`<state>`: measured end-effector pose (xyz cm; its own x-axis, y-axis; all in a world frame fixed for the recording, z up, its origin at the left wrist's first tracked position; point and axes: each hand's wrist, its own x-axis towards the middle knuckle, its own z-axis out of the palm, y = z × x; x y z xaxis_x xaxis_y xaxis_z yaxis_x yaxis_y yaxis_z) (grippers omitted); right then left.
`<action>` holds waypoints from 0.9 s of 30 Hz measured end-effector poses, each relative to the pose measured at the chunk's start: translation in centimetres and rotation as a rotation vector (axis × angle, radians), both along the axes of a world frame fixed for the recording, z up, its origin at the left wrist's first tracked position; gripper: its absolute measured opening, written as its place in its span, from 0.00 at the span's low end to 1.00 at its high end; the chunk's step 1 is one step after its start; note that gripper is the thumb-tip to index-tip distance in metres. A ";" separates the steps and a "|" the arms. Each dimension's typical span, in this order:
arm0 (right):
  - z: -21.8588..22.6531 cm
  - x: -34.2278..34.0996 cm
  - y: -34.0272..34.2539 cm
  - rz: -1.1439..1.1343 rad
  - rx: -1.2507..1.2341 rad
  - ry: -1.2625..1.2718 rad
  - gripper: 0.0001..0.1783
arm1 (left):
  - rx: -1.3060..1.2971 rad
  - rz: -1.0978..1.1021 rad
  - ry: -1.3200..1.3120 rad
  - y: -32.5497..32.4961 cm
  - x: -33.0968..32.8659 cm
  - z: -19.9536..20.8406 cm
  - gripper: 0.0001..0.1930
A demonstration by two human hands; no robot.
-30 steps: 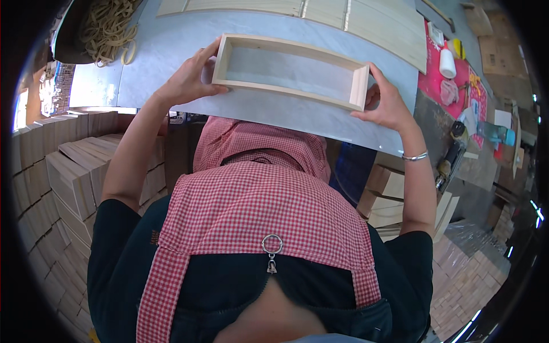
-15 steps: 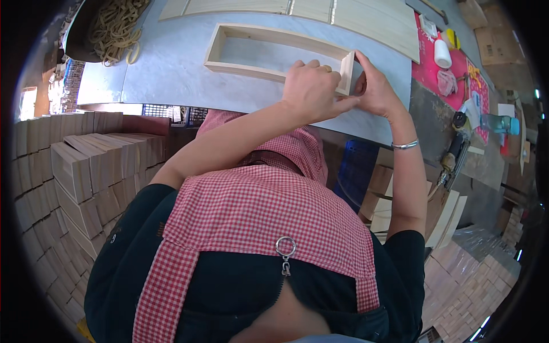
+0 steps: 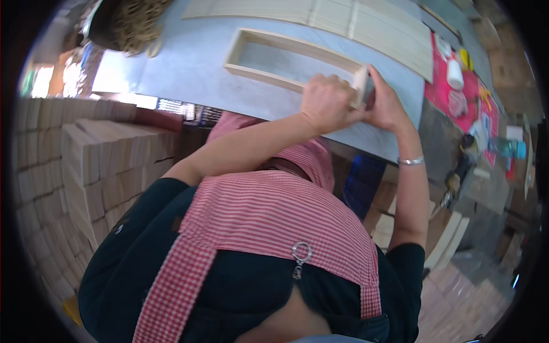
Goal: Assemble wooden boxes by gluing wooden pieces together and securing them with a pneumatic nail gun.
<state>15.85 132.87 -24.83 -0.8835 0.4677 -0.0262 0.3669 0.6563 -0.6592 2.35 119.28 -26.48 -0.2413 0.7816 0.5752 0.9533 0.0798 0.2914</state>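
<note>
A long, shallow rectangular frame of pale wood (image 3: 264, 75) lies on the grey-blue tabletop (image 3: 183, 68), its open middle showing the table below. At its right end, the short end piece (image 3: 360, 86) stands between my hands. My left hand (image 3: 329, 104) is closed over the near rail by the right corner, its fingers curled and slightly blurred. From the right side, my right hand (image 3: 390, 107) grips the end piece, with fingers along the outer face. Both hands meet at the near right corner, which they partly hide.
Flat pale wooden panels (image 3: 326, 17) lie along the far side. A dark container of rubber bands (image 3: 137, 23) stands at the far left. On the right are a white bottle (image 3: 454, 74) on red cloth and a power tool (image 3: 457, 171). Wooden pieces (image 3: 100, 154) are stacked at left.
The whole view has shifted, so everything sits farther right and slightly lower. My left fingers have curled in closer around the frame's right corner; both hands stay at that end.
</note>
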 end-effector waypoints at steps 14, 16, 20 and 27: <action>-2.0 3.2 -6.9 -0.255 0.318 0.157 0.41 | 0.252 0.250 -0.462 -11.3 -13.0 0.3 0.24; -2.4 2.3 -8.1 -0.223 0.325 0.260 0.37 | 0.216 0.402 -0.603 -13.4 -15.1 0.3 0.24; -0.4 1.0 -9.0 -0.232 0.203 0.412 0.31 | 0.151 0.284 -1.012 -13.0 -15.6 1.2 0.19; 4.9 -2.0 -6.2 -0.500 -0.062 0.451 0.12 | 0.013 0.085 -1.277 -12.3 -18.9 6.9 0.24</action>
<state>13.84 126.68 -19.95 -0.4917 0.8328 0.2545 0.2972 0.4352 -0.8499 -16.56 106.95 -19.56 -0.6738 0.7330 -0.0935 -0.0106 0.1170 0.9931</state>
